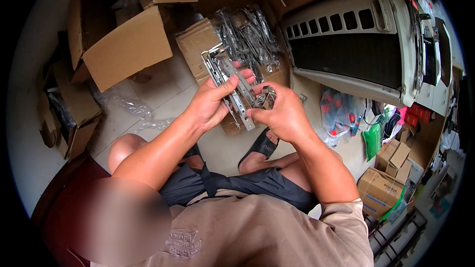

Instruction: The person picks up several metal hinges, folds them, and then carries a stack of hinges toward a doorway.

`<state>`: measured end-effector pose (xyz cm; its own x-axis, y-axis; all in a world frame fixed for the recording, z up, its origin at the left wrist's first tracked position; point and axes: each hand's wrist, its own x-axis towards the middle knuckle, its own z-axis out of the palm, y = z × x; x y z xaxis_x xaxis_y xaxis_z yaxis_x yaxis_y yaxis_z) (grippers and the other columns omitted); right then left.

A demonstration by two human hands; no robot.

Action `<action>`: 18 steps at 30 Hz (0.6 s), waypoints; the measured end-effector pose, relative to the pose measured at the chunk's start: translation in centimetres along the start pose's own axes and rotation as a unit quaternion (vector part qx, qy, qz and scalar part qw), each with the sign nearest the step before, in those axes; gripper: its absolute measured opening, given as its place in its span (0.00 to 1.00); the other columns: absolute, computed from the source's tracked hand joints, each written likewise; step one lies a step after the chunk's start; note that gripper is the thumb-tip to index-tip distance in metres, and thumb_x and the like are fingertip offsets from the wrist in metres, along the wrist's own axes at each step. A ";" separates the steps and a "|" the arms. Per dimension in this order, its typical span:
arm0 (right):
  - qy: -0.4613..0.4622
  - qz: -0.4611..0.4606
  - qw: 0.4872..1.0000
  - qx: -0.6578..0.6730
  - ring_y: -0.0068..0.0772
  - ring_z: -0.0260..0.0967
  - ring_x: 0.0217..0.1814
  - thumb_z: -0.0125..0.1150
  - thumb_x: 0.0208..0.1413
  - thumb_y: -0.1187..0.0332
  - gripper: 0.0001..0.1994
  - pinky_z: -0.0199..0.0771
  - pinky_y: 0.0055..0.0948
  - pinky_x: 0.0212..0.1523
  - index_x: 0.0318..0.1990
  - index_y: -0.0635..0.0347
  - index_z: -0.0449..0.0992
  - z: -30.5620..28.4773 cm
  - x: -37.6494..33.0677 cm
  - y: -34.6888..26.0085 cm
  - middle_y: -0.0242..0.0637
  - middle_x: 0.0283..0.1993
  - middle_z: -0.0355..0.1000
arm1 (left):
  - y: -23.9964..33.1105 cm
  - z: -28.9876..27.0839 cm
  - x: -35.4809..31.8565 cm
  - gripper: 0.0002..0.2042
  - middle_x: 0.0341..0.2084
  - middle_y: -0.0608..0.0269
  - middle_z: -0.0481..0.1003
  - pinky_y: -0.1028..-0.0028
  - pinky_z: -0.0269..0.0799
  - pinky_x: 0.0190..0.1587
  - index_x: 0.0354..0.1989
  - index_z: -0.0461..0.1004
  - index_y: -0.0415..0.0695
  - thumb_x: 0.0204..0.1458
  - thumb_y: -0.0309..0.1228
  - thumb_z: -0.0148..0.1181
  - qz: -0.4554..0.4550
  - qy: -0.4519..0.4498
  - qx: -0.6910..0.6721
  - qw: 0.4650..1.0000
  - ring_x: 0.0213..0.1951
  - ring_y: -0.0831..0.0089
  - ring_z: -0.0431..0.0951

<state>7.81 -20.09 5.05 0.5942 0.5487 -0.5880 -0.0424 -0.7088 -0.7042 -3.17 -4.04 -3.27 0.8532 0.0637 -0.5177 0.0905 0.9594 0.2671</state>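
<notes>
Two hands work close together in front of us, both bent around metal. Our left hand (210, 101) grips a bundle of slim perforated metal bars (241, 94), thumb across the front and fingers behind; the bundle lies at 2 o'clock from that palm, running from 11 toward 5. Our right hand (289, 116) closes on a shiny bent metal piece (267, 97) at its 10 o'clock, with its thumb by the lower part of the bars, which sit at its 9 o'clock; we cannot tell whether that piece joins them. From the bars, a heap of plastic-wrapped metal parts (255, 34) fills a carton at 12 o'clock, a vented grey appliance (346, 44) stands at 2, an open cardboard box (128, 49) at 10, clear film (131, 109) lies at 9, and a black sandal (262, 146) shows toward 5.
</notes>
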 end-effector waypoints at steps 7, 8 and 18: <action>-0.035 0.020 0.999 0.028 0.31 0.80 0.36 0.79 0.47 0.69 0.18 0.77 0.33 0.41 0.46 0.63 0.82 -0.3 0.0 0.0 0.41 0.35 0.82 | 0.3 -0.7 0.2 0.16 0.50 0.57 0.79 0.49 0.80 0.63 0.59 0.69 0.45 0.66 0.26 0.63 -0.014 -0.034 -0.015 0.999 0.58 0.57 0.80; -0.038 0.020 0.999 0.024 0.31 0.79 0.36 0.79 0.48 0.69 0.18 0.77 0.33 0.42 0.46 0.63 0.82 -0.2 0.0 -0.1 0.40 0.34 0.82 | 0.3 -0.8 0.2 0.15 0.49 0.57 0.79 0.50 0.80 0.62 0.58 0.69 0.45 0.66 0.26 0.63 -0.013 -0.036 -0.015 0.999 0.57 0.57 0.81; 0.010 0.010 0.979 0.203 0.23 0.74 0.35 0.68 0.63 0.66 0.20 0.77 0.27 0.40 0.58 0.65 0.73 -1.2 0.5 -0.1 0.33 0.39 0.78 | 0.5 -1.7 1.2 0.10 0.48 0.54 0.80 0.52 0.81 0.62 0.54 0.73 0.42 0.67 0.28 0.59 -0.036 0.006 -0.060 0.998 0.53 0.59 0.82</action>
<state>9.10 -20.28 5.32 0.6049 0.5259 -0.5979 -0.3676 -0.4817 -0.7955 -2.96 -3.06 -5.17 0.8406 -0.0038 -0.5416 0.0889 0.9874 0.1310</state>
